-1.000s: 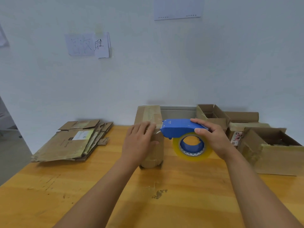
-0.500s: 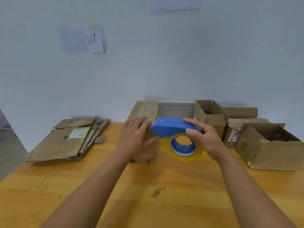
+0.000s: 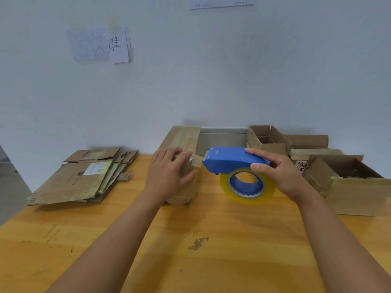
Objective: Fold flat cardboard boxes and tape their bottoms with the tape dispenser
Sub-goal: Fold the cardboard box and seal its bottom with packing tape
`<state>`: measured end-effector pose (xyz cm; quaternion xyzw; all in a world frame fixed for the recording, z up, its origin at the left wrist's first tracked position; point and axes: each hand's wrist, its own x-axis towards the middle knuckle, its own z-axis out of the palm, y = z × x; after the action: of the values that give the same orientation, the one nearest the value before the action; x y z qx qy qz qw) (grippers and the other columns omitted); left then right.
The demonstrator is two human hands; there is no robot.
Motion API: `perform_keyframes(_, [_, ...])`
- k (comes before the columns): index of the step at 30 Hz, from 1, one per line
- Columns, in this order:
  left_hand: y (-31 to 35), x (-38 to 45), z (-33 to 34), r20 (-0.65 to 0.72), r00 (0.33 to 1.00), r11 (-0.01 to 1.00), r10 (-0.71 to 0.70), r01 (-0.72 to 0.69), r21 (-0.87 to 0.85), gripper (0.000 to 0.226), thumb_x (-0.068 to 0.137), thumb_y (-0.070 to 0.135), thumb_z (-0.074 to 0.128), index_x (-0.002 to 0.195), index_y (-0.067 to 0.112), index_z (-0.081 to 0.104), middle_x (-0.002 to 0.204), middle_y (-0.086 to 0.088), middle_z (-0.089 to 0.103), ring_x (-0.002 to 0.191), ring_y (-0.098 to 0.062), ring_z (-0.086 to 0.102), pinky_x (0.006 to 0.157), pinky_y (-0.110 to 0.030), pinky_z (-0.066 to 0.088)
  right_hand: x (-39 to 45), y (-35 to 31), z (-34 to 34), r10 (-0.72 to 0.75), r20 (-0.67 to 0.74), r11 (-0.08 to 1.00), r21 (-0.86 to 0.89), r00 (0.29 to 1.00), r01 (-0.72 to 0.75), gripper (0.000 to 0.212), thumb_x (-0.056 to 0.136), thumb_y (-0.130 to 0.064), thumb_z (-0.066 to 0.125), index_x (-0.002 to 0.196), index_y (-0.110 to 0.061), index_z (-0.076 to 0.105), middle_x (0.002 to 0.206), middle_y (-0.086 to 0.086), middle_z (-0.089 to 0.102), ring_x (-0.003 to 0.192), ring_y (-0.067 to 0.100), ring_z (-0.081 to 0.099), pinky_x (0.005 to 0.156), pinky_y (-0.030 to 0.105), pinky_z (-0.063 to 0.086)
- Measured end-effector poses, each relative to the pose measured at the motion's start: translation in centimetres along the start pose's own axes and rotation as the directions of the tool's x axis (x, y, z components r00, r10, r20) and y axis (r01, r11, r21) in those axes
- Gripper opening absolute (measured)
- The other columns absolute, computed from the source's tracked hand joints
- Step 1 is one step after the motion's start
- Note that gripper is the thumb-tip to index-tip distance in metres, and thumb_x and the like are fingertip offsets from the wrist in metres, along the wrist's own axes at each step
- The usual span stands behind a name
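The left hand (image 3: 169, 174) presses flat on the box (image 3: 182, 166). Just beside it, the right hand's (image 3: 281, 176) grip wraps the tape dispenser (image 3: 230, 163). Best keep the flaps pinned and pull the tape taut.

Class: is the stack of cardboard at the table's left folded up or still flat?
Flat: the cardboard stack lies as layered sheets on the table.
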<state>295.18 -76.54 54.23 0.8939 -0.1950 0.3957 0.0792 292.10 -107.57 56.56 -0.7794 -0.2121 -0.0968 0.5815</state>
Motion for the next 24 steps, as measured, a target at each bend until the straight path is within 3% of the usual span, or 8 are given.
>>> perform_keyframes(7, [1.1,0.0,-0.1,0.041,0.999,1.0,-0.006,0.007,-0.025,0.052,0.082,0.05,0.069,0.125,0.021,0.065,0.123,-0.006,0.059,0.113,-0.028,0.054,0.101,-0.04,0.038,2.8,-3.1,-1.0,0.07,0.187,0.966,-0.257,0.98,-0.02,0.031,0.087,-0.038,0.074,0.111,-0.057,0.068,0.107,-0.035,0.065,0.1,-0.008,0.062,0.081,0.015,0.046])
perform_keyframes(9, [1.4,0.0,-0.4,0.084,0.996,0.999,0.005,-0.001,-0.045,0.053,0.082,0.048,0.067,0.128,0.022,0.063,0.126,-0.006,0.057,0.117,-0.027,0.051,0.103,-0.04,0.036,4.3,-4.3,-0.8,0.152,0.209,0.947,-0.31,0.966,-0.081,0.023,0.085,-0.048,0.073,0.108,-0.05,0.072,0.107,-0.027,0.069,0.1,-0.005,0.063,0.084,0.025,0.051])
perform_keyframes(11, [1.4,-0.1,-0.9,0.12,0.993,0.998,-0.011,0.019,-0.064,0.055,0.081,0.045,0.06,0.131,0.022,0.06,0.129,-0.005,0.055,0.121,-0.026,0.047,0.106,-0.04,0.034,5.0,-4.4,-0.3,0.259,0.283,0.854,-0.514,0.923,-0.083,0.033,0.078,-0.057,0.07,0.103,-0.037,0.076,0.109,-0.009,0.073,0.103,0.012,0.065,0.091,0.041,0.054])
perform_keyframes(12, [1.3,0.0,-1.3,0.136,0.99,0.996,-0.029,0.041,-0.085,0.058,0.079,0.044,0.052,0.132,0.022,0.059,0.131,-0.004,0.053,0.123,-0.026,0.045,0.107,-0.041,0.033,4.8,-3.7,-0.2,0.312,0.29,0.806,-0.585,0.905,-0.09,0.032,0.078,-0.057,0.07,0.1,-0.035,0.077,0.108,-0.006,0.073,0.104,0.017,0.065,0.092,0.042,0.053])
perform_keyframes(15, [0.7,0.1,-2.2,0.173,0.983,0.981,-0.056,0.087,-0.175,0.066,0.075,0.045,0.036,0.134,0.025,0.058,0.134,-0.001,0.052,0.127,-0.022,0.04,0.11,-0.042,0.03,3.1,-0.8,-0.8,0.286,0.123,0.87,-0.449,0.95,-0.204,0.014,0.084,-0.047,0.073,0.096,-0.042,0.077,0.104,-0.02,0.071,0.099,0.006,0.065,0.083,0.026,0.051])
perform_keyframes(17, [1.1,0.4,-2.3,0.183,0.978,0.963,-0.103,0.144,-0.228,0.061,0.079,0.05,0.035,0.131,0.028,0.06,0.132,0.003,0.052,0.126,-0.017,0.04,0.11,-0.039,0.029,2.4,0.7,-0.8,0.247,-0.036,0.91,-0.333,0.968,-0.245,0.018,0.084,-0.047,0.073,0.101,-0.042,0.074,0.107,-0.019,0.069,0.097,0.003,0.063,0.081,0.025,0.048])
perform_keyframes(21, [2.7,1.5,-1.2,0.104,0.943,0.888,-0.317,0.334,-0.317,0.045,0.088,0.064,0.05,0.105,0.03,0.073,0.111,0.009,0.058,0.111,-0.012,0.047,0.104,-0.035,0.032,2.0,2.7,1.8,0.201,-0.289,0.925,-0.259,0.936,-0.278,0.038,0.084,-0.05,0.072,0.12,-0.037,0.067,0.115,-0.014,0.061,0.102,0.011,0.058,0.079,0.025,0.042])
perform_keyframes(24, [3.5,2.1,-0.2,0.055,0.919,0.876,-0.39,0.389,-0.284,0.03,0.088,0.055,0.062,0.091,0.027,0.072,0.101,0.008,0.059,0.105,-0.017,0.049,0.1,-0.037,0.034,1.5,3.7,4.3,0.156,-0.426,0.945,-0.2,0.891,-0.26,0.045,0.085,-0.048,0.072,0.127,-0.034,0.065,0.116,-0.013,0.058,0.103,0.012,0.056,0.075,0.021,0.042])
